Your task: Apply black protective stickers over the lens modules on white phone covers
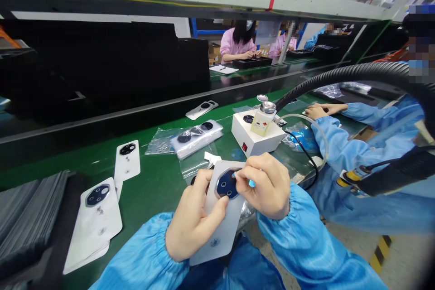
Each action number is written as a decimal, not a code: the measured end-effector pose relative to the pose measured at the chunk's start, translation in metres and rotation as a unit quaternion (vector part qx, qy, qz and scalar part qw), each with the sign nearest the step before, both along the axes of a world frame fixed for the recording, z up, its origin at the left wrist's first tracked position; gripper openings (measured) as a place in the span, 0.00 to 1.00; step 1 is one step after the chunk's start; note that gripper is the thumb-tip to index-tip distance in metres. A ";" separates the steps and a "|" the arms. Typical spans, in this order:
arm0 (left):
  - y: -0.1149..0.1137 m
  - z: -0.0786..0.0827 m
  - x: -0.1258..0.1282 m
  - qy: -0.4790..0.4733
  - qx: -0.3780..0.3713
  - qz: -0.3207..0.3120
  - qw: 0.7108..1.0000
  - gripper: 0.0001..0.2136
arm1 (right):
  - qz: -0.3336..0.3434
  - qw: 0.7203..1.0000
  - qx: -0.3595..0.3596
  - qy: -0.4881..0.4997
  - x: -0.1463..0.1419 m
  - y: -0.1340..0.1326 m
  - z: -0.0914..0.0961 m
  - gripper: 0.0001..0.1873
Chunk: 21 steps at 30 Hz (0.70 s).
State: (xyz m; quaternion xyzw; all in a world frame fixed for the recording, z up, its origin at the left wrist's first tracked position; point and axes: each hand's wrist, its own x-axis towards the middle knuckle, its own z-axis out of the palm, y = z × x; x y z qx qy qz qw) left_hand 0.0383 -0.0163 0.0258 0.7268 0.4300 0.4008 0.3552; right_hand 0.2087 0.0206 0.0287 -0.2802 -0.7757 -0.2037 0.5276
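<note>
My left hand (192,219) is closed round a white phone back cover (222,231), thumb lying beside its dark camera module (227,184). My right hand (267,186) is closed in a pinch at the module's right edge, with a small blue tab or film (251,184) showing between its fingers. Both arms wear blue sleeves. The cover is held up over the near edge of the green bench (156,186).
Two stacks of white covers (97,222) (127,161) lie to the left, a bagged bundle (195,138) behind. A white box (254,138) bears a dispenser bottle (263,118). A co-worker's blue sleeve (343,145) and a black hose (356,74) are at right.
</note>
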 end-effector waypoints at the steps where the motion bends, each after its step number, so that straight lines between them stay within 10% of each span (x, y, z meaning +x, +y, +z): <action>1: 0.000 0.001 0.000 0.004 0.000 -0.001 1.000 0.07 | 0.005 1.000 -0.027 0.010 0.000 -0.001 0.002 0.06; 7: 0.002 0.003 -0.001 0.009 -0.023 -0.020 1.000 0.07 | 0.060 0.972 -0.219 0.059 0.002 -0.007 0.009 0.04; 14: 0.000 0.009 -0.004 -0.140 -0.161 -0.054 0.975 0.07 | 0.042 0.997 -0.048 -0.043 0.013 -0.005 0.009 0.10; 21: -0.001 0.014 -0.001 -0.180 -0.204 -0.056 0.961 0.06 | 0.069 0.988 -0.028 -0.137 0.021 -0.001 0.009 0.14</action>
